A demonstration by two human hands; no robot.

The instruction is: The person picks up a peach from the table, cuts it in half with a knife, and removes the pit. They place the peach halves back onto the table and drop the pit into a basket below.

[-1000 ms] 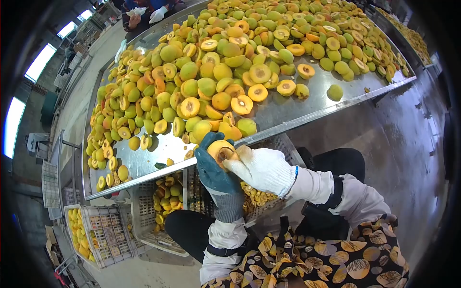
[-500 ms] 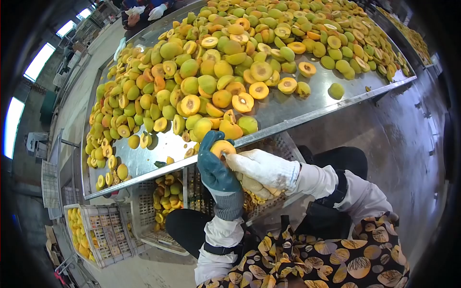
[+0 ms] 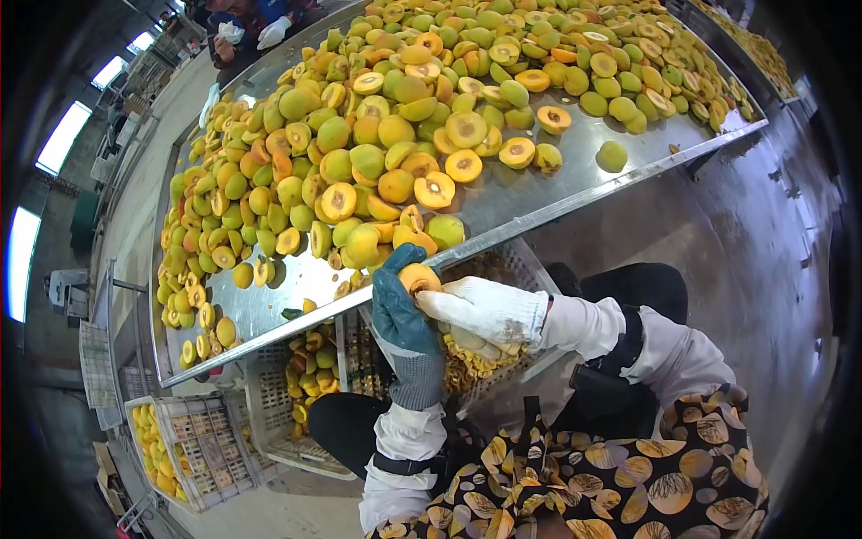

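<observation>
My left hand (image 3: 404, 305), in a dark green coated glove, is closed around a halved yellow fruit (image 3: 418, 278) at the table's near edge. The cut face of that fruit points up. My right hand (image 3: 485, 313), in a white glove, has its thumb and fingers pressed together at the fruit's cut face; whatever sits between the fingertips is hidden. Just beyond both hands, a large pile of green and yellow fruits (image 3: 367, 162), many halved, lies on the metal table (image 3: 530, 214).
Under the table edge stand plastic crates, one with fruit pieces (image 3: 480, 359) below my hands. Another crate (image 3: 202, 440) of yellow fruit is at the lower left. A person (image 3: 260, 27) with white gloves is at the table's far left side.
The view has shifted slightly, so the pile appears further left and higher. Both hands remain at the same halved fruit. More of the other person shows.
</observation>
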